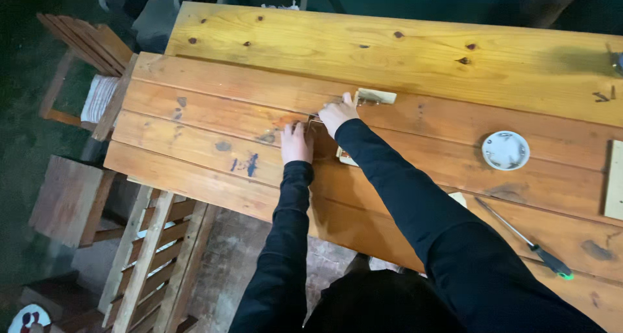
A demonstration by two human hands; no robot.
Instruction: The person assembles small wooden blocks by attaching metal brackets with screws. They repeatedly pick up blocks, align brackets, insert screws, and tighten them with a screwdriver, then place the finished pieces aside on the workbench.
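— Looking at the left hand (296,143): what has it got?
— Nothing; fingers flat on the wooden table (195,122), mid-scene
— And the right hand (337,114)?
— Fingers curled around a small metal piece (314,119), just left of the pale wood block (376,97)

Both arms stretched forward, hands close together

The left hand (296,144) lay flat, palm down, fingers together and pointing away from the body. The right hand (337,114) sat just beyond it and slightly to the right, curled with fingers bent in a pinch. Both arms wore long black sleeves; the right arm reached diagonally, the left ran nearly straight.
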